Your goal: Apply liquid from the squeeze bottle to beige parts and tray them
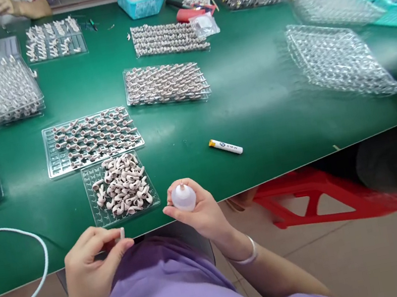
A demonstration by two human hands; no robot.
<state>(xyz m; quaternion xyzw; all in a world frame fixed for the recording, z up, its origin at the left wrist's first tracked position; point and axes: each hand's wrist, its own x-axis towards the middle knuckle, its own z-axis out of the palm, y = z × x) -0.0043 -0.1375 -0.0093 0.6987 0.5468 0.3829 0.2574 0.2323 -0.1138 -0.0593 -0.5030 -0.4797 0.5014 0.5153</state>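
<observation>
Pinching a small pale piece (122, 233) at its fingertips — the left hand (91, 259), by the near edge of the desk (172, 153). Right hand (202, 214), apart from it, wrapped around a translucent bottle (184, 199), nozzle (181, 186) up; contents, if any, I can't make out. Risks as I judge them: slack pinch, piece drops to the floor (336, 257); careless squeeze or tilt, loose parts (126, 187) heaped in the near tray (93, 176) get wetted.

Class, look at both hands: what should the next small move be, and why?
Probably bring the bottle towards the small pale piece: the right hand holds the bottle, tip uppermost, the left hand pinches the piece, and the two are apart.
</observation>
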